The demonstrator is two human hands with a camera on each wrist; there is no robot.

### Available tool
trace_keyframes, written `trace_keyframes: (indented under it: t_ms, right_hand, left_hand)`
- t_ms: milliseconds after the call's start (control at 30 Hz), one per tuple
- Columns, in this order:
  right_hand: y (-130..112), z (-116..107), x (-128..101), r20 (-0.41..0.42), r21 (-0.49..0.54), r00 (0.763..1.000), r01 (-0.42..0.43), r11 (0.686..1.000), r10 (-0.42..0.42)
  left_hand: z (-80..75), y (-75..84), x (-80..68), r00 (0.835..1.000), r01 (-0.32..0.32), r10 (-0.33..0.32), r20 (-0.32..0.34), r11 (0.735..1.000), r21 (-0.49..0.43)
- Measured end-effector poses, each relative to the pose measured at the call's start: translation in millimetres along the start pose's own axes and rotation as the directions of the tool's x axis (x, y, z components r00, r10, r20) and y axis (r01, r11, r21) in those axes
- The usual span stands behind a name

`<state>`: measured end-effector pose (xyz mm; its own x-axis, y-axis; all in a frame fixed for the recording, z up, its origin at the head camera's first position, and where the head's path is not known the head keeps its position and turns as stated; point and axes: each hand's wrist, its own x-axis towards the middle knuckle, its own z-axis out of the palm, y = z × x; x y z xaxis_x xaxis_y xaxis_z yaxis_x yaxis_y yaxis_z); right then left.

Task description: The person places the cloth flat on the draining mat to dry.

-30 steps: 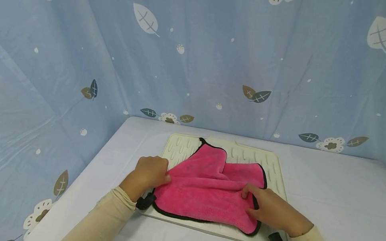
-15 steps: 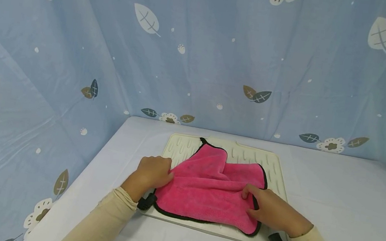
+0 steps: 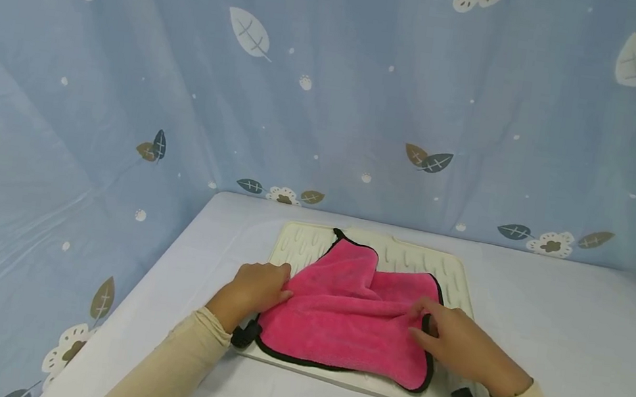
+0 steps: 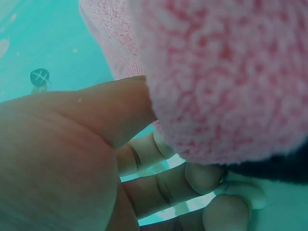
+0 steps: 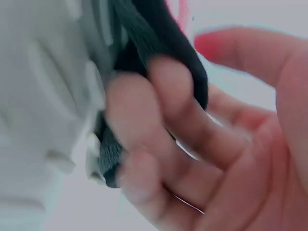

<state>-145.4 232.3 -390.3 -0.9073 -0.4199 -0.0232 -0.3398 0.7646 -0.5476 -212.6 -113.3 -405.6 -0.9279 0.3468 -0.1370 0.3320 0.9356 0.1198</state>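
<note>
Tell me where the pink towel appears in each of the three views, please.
Head: pink towel lies centre-low on the cream mat, between both hands.
Left wrist: it fills the upper right, above the left hand.
Right wrist: a pink sliver at top.
Shared landmark: its black trim.

Blue leaf-and-flower patterned curtain [image 3: 331,94] as backdrop, white table [image 3: 563,334], soft even light

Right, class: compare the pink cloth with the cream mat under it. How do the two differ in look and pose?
The pink cloth is fluffy with black edging; the cream mat looks stiff, with raised ridges. The cloth lies rumpled, one part folded over; the mat lies flat. The cloth is gripped at its sides by the left hand and right hand; the mat merely lies beneath. Both rest on the white table.
</note>
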Motion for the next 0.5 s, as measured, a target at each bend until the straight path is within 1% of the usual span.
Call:
trace_keyframes:
  t_ms: [100, 200, 267, 400, 500]
  right_hand:
    - [0, -6, 1, -0.114, -0.05, 0.993, -0.027, 0.998, 0.021]
    - [4, -11, 6, -0.184, -0.1, 0.982, -0.052, 0.994, 0.033]
    - [8, -14, 12, -0.212, -0.128, 0.977, -0.052, 0.99, 0.024]
    - [19, -20, 25, -0.237, -0.152, 0.971, -0.052, 0.987, 0.015]
    - [27, -23, 31, -0.247, -0.158, 0.969, -0.068, 0.985, 0.028]
  left_hand:
    - [1.5, 0.6, 1.9, 1.0, -0.008, 0.008, -0.001, 1.0, 0.003]
    - [2.7, 0.9, 2.3, 1.0, -0.009, 0.009, 0.001, 1.0, 0.008]
    - [2.3, 1.2, 1.9, 1.0, -0.009, 0.009, 0.008, 1.0, 0.004]
    - [-0.8, 2.3, -0.5, 1.0, -0.007, 0.007, 0.03, 1.0, 0.0]
    - [-2.1, 2.5, -1.1, 0.999, -0.01, 0.01, 0.035, 1.0, -0.005]
